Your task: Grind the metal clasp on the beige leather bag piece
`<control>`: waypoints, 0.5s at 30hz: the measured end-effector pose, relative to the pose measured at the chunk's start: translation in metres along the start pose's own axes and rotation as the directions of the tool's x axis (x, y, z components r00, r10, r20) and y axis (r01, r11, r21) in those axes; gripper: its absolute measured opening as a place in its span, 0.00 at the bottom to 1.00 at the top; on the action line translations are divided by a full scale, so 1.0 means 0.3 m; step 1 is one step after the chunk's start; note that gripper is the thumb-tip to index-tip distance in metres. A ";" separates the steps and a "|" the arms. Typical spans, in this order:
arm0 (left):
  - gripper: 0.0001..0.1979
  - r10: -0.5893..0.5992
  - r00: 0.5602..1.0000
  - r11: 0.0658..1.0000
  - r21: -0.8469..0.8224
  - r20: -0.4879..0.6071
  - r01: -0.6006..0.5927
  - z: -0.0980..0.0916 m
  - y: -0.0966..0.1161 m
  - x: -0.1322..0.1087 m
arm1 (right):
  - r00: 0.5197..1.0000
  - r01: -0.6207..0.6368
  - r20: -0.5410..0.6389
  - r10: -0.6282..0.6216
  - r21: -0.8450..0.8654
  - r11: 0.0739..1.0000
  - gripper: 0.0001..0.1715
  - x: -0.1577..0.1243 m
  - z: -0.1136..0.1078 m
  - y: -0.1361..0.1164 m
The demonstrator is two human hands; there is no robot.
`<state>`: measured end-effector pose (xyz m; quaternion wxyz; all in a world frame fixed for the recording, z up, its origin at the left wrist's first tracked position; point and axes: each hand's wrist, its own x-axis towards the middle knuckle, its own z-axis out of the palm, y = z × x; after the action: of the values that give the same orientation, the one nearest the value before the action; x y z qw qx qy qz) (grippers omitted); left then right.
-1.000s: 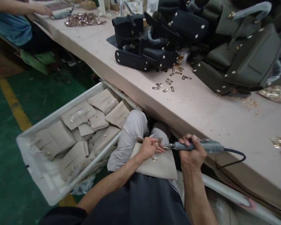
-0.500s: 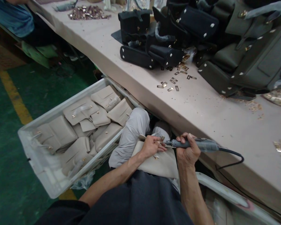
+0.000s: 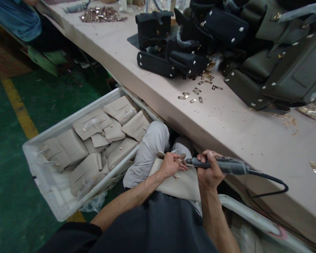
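Observation:
A beige handbag (image 3: 179,184) lies across my lap. My left hand (image 3: 171,164) is closed at its upper edge, pinching a small gold metal clasp plate (image 3: 183,156) against the bag's flap. In my right hand (image 3: 210,170) is a grey electric screwdriver (image 3: 230,165), held level with its tip pointing left. That tip meets the clasp plate by my left fingertips; the exact contact is too small to make out. From the screwdriver's rear a black cord (image 3: 281,181) loops over the table edge.
To my left a white plastic crate (image 3: 51,207) holds several beige bags. Black bags (image 3: 154,63) and dark green bags (image 3: 287,70) are heaped on the table (image 3: 152,91), with loose gold plates (image 3: 197,91) before them. Another crate (image 3: 250,211) stands at lower right. A person's blue sleeve (image 3: 26,23) shows top left.
The screwdriver's rear end has swung slightly right and its cord loop reaches farther out. My left hand stays on the clasp plate. The whole view has shifted a little.

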<state>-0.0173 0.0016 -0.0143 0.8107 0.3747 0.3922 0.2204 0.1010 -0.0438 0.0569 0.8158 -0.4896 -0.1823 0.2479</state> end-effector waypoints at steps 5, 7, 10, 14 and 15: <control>0.11 -0.021 1.000 1.000 0.018 -0.009 0.021 0.006 0.005 0.000 | 0.982 0.129 0.147 -0.118 -0.071 0.989 0.11 -0.033 0.042 -0.010; 0.09 -0.016 1.000 1.000 0.017 -0.009 0.016 0.007 0.004 0.002 | 0.968 0.175 0.201 -0.151 -0.106 0.979 0.10 -0.042 0.051 -0.009; 0.07 -0.010 1.000 1.000 0.001 -0.008 0.010 0.007 0.002 0.006 | 0.950 0.234 0.249 -0.190 -0.162 0.959 0.09 -0.048 0.053 0.001; 0.07 -0.005 1.000 1.000 -0.007 -0.005 0.005 0.007 0.006 0.008 | 0.942 0.279 0.245 -0.228 -0.197 0.940 0.10 -0.049 0.056 0.013; 0.07 -0.004 1.000 1.000 -0.009 -0.002 0.004 0.007 0.007 0.008 | 0.945 0.273 0.235 -0.225 -0.195 0.942 0.10 -0.048 0.060 0.014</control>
<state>-0.0145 0.0035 -0.0131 0.8125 0.3700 0.3927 0.2208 0.0787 -0.0379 0.0606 0.7562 -0.5226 -0.3549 0.1704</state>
